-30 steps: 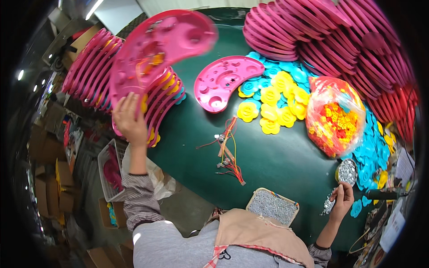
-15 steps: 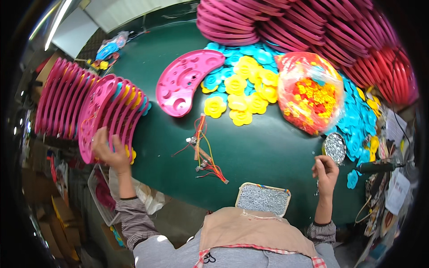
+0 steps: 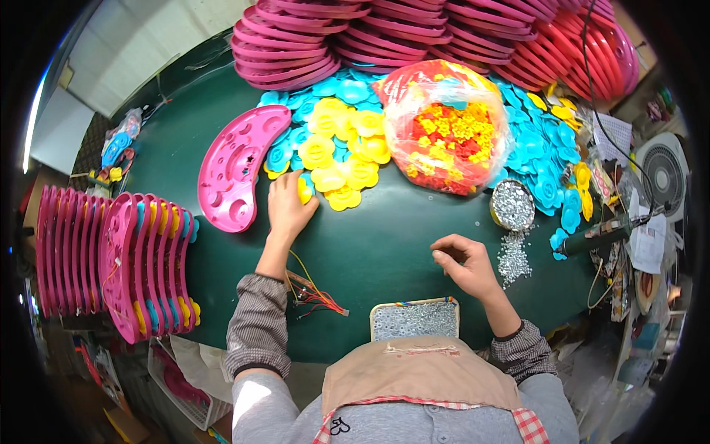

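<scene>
My left hand (image 3: 288,211) reaches forward over the table, its thumb and fingers around a yellow plastic flower (image 3: 305,190) at the edge of a pile. Beside it, on the left, lies a curved pink plastic tray (image 3: 222,177) with round hollows. Under my left forearm is a bundle of red and yellow wires (image 3: 319,299), partly hidden. My right hand (image 3: 470,268) hovers over the table with curled fingers and the thumb against them; anything inside is hidden. Near it, small silvery pieces (image 3: 513,259) are spilled in front of a round tub (image 3: 512,205) of the same.
Stacked pink trays (image 3: 122,259) stand at the left edge; more pink pieces (image 3: 384,33) are piled at the back. A clear bag (image 3: 444,133) of red and yellow parts sits among blue flowers (image 3: 543,159). A shallow box (image 3: 414,320) of metal bits is by my apron; a dark-handled tool (image 3: 592,238) lies right.
My left hand has left the stacked pink trays and come rightward to the yellow flower. My right hand has moved left, away from the round tub. The view has shifted.
</scene>
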{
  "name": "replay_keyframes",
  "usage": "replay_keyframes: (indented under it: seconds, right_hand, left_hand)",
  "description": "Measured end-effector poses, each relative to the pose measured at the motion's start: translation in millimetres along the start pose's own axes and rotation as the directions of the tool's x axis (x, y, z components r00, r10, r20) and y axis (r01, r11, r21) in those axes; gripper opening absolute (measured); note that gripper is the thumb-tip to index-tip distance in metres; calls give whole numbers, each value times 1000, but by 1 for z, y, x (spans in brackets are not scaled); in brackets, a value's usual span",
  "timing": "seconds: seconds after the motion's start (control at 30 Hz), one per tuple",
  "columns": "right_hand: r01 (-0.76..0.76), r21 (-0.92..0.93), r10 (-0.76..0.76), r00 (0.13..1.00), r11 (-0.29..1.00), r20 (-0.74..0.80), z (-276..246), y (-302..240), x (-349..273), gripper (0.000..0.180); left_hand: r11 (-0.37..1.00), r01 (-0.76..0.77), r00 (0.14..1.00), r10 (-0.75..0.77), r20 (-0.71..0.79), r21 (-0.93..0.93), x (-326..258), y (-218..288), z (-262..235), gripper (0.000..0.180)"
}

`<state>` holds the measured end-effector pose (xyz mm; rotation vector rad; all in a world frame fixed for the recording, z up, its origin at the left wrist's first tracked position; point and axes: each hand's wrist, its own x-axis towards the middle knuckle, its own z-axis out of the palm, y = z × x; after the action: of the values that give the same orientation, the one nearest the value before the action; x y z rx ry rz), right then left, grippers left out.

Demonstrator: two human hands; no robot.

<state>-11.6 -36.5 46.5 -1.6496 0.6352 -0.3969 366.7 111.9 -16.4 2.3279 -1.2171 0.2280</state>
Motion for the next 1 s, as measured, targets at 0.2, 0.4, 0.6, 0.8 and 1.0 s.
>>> replay_keyframes:
  seconds: [0.2,0.4,0.6,0.8,1.0]
  right_hand:
    - [154,-175,-141,986,972,83,19,2,6,26]
    - [418,-611,-298,908,673,294,30,13,12,61]
    - [310,-821,-168,951,480,261,-6,34,-22,57]
    - [470,-664,-298,882,581,364,14,22,-7,67]
    - [479,-754,-148,872,450,466,16,29,-8,70]
  left_hand:
    - [890,13,992,44,114,-455,-63,85,-37,72]
    - [832,-199,887,378,267,-518,-94,146,4,71]
    - [858,-343,803,479,355,-381,-104,117,-23,77]
    - [807,-59,881,319,349,-587,-113,119,-15,67]
    - [923,-255,888,342,308,-289,-114,94,-26,64]
